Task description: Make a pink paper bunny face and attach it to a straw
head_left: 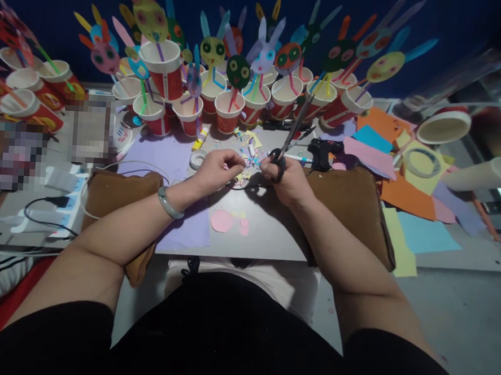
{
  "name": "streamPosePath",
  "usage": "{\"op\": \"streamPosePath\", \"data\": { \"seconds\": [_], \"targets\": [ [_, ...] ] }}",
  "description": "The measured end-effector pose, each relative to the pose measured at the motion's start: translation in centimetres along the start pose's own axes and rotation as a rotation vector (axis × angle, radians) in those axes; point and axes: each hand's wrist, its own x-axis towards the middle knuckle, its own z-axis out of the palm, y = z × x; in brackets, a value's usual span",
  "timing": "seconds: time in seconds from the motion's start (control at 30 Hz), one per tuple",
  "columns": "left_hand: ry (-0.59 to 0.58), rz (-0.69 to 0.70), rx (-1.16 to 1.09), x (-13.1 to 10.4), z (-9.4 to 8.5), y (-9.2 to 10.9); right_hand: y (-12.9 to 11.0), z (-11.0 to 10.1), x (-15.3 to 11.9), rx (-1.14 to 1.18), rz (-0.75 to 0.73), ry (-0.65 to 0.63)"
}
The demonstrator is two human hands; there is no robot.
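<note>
My right hand (288, 178) is closed around the black handles of a pair of scissors (295, 127), whose blades point up and away. To its left, my left hand (221, 171) has its thumb and fingertips pinched together; whatever lies between them is too small to make out. Small paper scraps (249, 145) are heaped on the table just beyond and between the hands. Nearer the table's front edge lie a pink paper circle (222, 221) and smaller pink pieces (244, 227).
Several paper cups (228, 111) with colourful paper rabbit heads on straws line the back. A black glue gun (325, 153), coloured paper (373, 155) and a tape roll (422, 163) lie right. Brown cushions (342, 210) flank the work area; a power strip (69, 207) sits left.
</note>
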Motion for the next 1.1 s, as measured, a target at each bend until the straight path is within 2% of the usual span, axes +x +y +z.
{"op": "streamPosePath", "data": {
  "seconds": [0.1,0.23,0.33,0.47,0.6,0.87,1.1],
  "targets": [
    [-0.023,0.023,0.114,0.1,-0.1,-0.4,-0.3,-0.1,-0.2,-0.078,-0.061,0.035],
    [-0.061,0.078,0.489,0.2,-0.3,-0.7,-0.5,-0.5,0.1,-0.199,-0.132,0.045],
    [-0.114,0.097,0.682,0.1,-0.3,-0.5,-0.5,-0.9,0.7,-0.280,-0.116,0.044],
    [-0.166,0.078,0.772,0.0,0.0,-0.2,-0.3,-1.3,1.2,-0.343,-0.080,0.031],
    [-0.154,0.080,0.762,0.3,0.0,-0.3,-0.2,-1.5,1.3,-0.360,-0.059,0.007],
    [-0.037,0.036,0.440,1.6,-2.2,-0.3,-0.2,-1.7,1.4,-0.407,-0.044,-0.032],
    [0.068,0.007,0.438,1.6,-2.5,0.0,-0.2,-1.8,1.3,-0.419,-0.058,-0.064]
  ]
}}
